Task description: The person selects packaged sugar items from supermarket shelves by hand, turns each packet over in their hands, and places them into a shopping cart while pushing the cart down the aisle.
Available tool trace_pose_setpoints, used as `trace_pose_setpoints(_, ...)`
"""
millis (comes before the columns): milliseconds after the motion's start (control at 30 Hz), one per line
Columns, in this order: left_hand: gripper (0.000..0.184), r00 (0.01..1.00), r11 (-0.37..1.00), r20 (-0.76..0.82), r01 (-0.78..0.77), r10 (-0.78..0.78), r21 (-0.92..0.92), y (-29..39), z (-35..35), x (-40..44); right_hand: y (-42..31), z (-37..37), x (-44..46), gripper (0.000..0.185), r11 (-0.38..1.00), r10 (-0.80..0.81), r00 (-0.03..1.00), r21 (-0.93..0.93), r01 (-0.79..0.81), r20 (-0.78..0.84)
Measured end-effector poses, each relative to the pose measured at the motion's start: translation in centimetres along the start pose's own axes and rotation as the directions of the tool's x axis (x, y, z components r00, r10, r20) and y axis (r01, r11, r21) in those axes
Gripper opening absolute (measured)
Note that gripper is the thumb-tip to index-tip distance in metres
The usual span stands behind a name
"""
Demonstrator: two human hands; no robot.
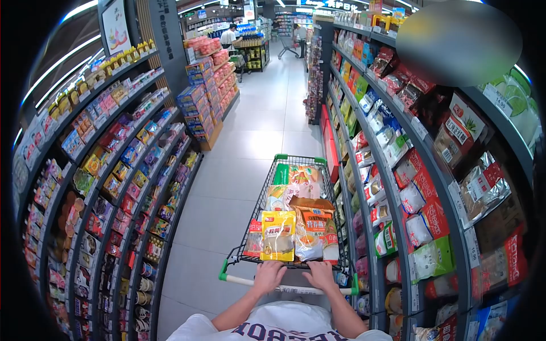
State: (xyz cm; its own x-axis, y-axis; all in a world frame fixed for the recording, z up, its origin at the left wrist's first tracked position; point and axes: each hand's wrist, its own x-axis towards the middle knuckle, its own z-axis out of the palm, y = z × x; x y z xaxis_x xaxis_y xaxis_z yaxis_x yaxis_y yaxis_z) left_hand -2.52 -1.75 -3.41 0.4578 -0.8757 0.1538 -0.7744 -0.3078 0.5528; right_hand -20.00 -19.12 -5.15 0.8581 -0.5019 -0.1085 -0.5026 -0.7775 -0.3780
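With twelve o'clock straight ahead, the shopping cart (338,227) stands at twelve, directly in front of the person. Its white handle (242,281) runs beneath both hands. The left hand (269,276) lies over it left of the middle and the right hand (319,276) over it further right, fingers pointing forward to the basket's rear rim; how tightly either grips, I cannot tell. In the basket, a yellow pouch (278,236) and an orange-brown oatmeal bag (313,227) sit nearest the hands, with a pink bag (301,191) and a green pack (281,174) beyond them.

The right shelving (408,115) sweeps from one o'clock to four, crowded with bags, and passes just beside the cart's right side; part of its top is blurred. A red panel (330,142) runs low along it at one o'clock. The left shelving (116,74) curves from eight to eleven, parted from the cart by grey floor tiles (210,227). Stacked boxes (196,111) narrow the aisle at eleven. Well ahead, a person in white (228,37) stands near eleven, while another cart (288,50), with a second person (301,37) beside it, stands across the way at twelve
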Motion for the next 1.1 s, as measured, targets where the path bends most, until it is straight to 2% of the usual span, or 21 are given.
trace_pose_setpoints(100, 0.036, 0.988, 0.99, 0.058, 0.143, -0.144, 0.011, -4.3, -1.1, 0.6, -0.2, 0.7, -0.7, 0.05, 0.998, 0.013, 0.997, 0.068, -0.008, -0.076)
trace_pose_setpoints(133, 0.036, 0.994, 0.981, -0.044, 0.104, -0.099, 0.161, -4.7, -2.3, 0.1, -0.1, 1.0, -0.7, 0.049, 0.997, 0.013, 0.995, 0.078, -0.005, -0.101)
trace_pose_setpoints(233, 0.036, 0.977, 0.979, 0.071, 0.201, -0.202, 0.026, -7.1, -3.7, 0.4, -0.4, 1.3, -0.3, 0.045, 0.997, 0.044, 0.992, 0.071, -0.036, -0.122)
trace_pose_setpoints(267, 0.036, 0.978, 0.982, 0.111, 0.17, -0.178, 0.077, -7.3, -3.6, 0.6, -0.7, 1.3, -0.2, 0.044, 0.997, 0.059, 0.991, 0.062, -0.052, -0.119)
trace_pose_setpoints(367, 0.038, 0.998, 0.976, 0.051, 0.021, -0.033, 0.215, -8.3, -2.4, 0.4, -1.4, 1.0, 0.2, 0.041, 0.991, 0.124, 0.989, 0.07, -0.118, -0.083)
trace_pose_setpoints(500, 0.038, 0.986, 0.999, 0.169, -0.012, 0.005, 0.041, -9.7, -4.0, 1.0, 0.2, 2.2, 0.1, 0.045, 0.981, 0.132, 0.98, 0.16, -0.108, -0.15)
trace_pose_setpoints(533, 0.034, 0.959, 0.996, 0.278, 0.026, -0.049, 0.084, -9.9, -4.4, 1.3, -0.9, 0.6, -0.7, 0.051, 0.973, 0.232, 0.962, 0.035, -0.23, -0.142)
trace_pose_setpoints(567, 0.033, 0.977, 0.999, 0.213, 0.011, -0.021, 0.05, -10.2, -4.8, 1.2, -1.3, 0.2, -1.1, 0.064, 0.944, 0.32, 0.928, -0.026, -0.33, -0.19)
trace_pose_setpoints(633, 0.032, 0.996, 1.0, 0.087, -0.021, 0.023, -0.017, -10.7, -5.0, 0.4, -0.9, -0.4, -1.7, 0.07, 0.888, 0.453, 0.865, 0.031, -0.458, -0.217)
trace_pose_setpoints(667, 0.035, 0.99, 1.0, 0.137, -0.022, 0.024, -0.021, -11.3, -4.8, 0.4, -0.5, -0.2, -1.8, 0.072, 0.888, 0.452, 0.867, 0.011, -0.46, -0.21)
trace_pose_setpoints(733, 0.037, 0.99, 1.0, 0.138, -0.031, 0.03, 0.001, -11.7, -4.7, 0.5, -0.7, 0.2, -2.0, 0.075, 0.881, 0.459, 0.868, -0.028, -0.472, -0.189)
trace_pose_setpoints(833, 0.048, 0.988, 1.0, 0.155, -0.008, 0.004, 0.021, -11.6, -5.0, 0.8, -3.4, -1.2, -2.0, 0.076, 0.803, 0.583, 0.798, -0.039, -0.594, -0.155)
trace_pose_setpoints(967, 0.059, 0.985, 0.999, 0.169, 0.044, -0.043, -0.001, -11.7, -5.5, 0.7, -5.3, -2.3, -1.6, 0.079, 0.762, 0.64, 0.762, -0.041, -0.646, -0.098)
trace_pose_setpoints(1100, 0.064, 0.984, 0.995, 0.169, 0.064, -0.051, -0.072, -12.6, -6.6, 0.3, -5.2, -1.2, -1.9, 0.076, 0.788, 0.615, 0.777, 0.068, -0.612, -0.134)
